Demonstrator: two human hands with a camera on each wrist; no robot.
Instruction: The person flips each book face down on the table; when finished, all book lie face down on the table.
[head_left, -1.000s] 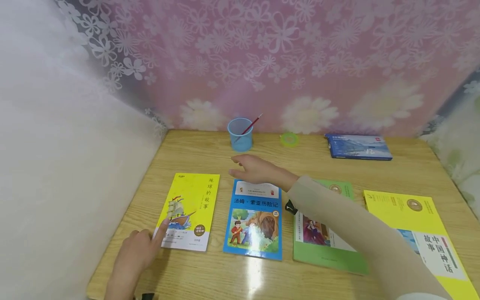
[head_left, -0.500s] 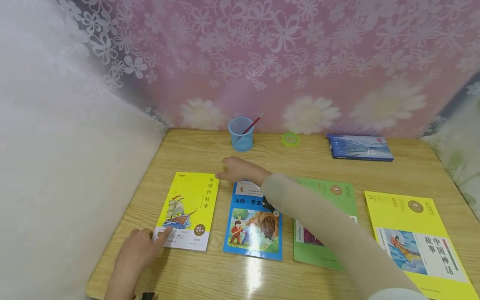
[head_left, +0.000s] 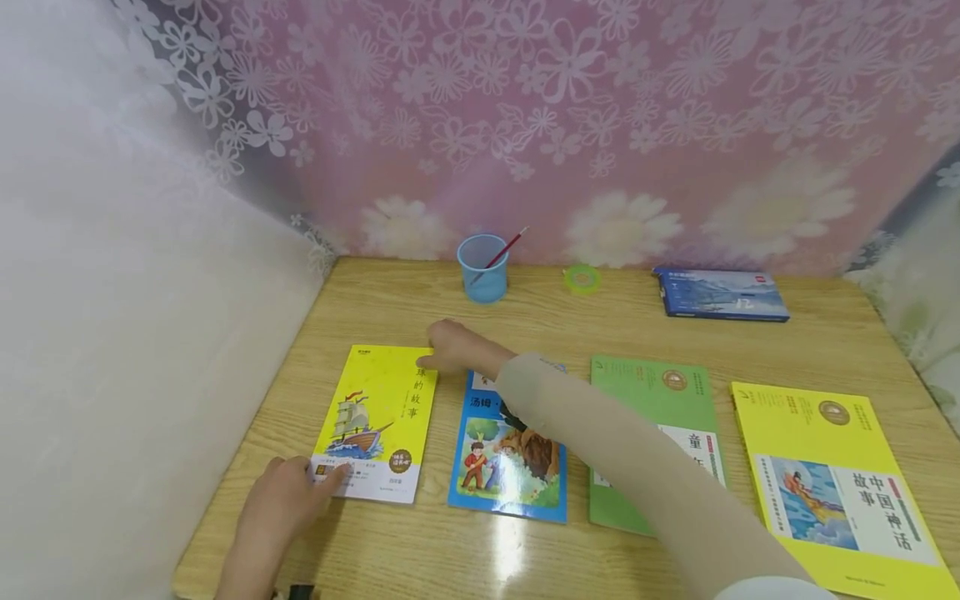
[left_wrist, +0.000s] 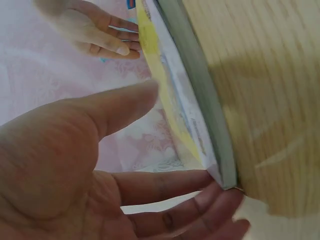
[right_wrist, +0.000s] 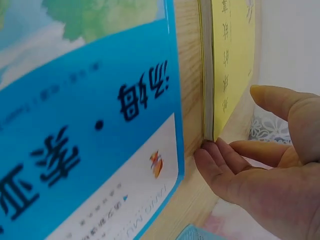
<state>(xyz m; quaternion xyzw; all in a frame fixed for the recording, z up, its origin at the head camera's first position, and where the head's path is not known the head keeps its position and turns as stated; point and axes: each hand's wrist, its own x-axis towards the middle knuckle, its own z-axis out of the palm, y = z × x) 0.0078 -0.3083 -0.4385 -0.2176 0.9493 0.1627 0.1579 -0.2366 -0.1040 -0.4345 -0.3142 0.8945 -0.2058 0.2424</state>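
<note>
1. The left hand (head_left: pixel 281 508), fingers straight, rests its fingertips on the near left corner of the yellow ship-cover book (head_left: pixel 378 421).
2. That book lies flat on the wooden table (head_left: pixel 615 321), its long axis running away from this hand toward the right hand.
3. The right hand (head_left: pixel 453 347), fingers spread, touches the book's far right corner, thumb above, beside the blue storybook (head_left: pixel 506 454).

The scene is bright and evenly lit, with soft, faint shadows. A white streak of glare lies on the table (head_left: pixel 510 550) at the near edge, running up onto the blue book (head_left: pixel 510 458). The head view bends toward its corners. In the left wrist view the left hand (left_wrist: pixel 75 185) is blurred; the right wrist view is sharp on the blue book's print.
</note>
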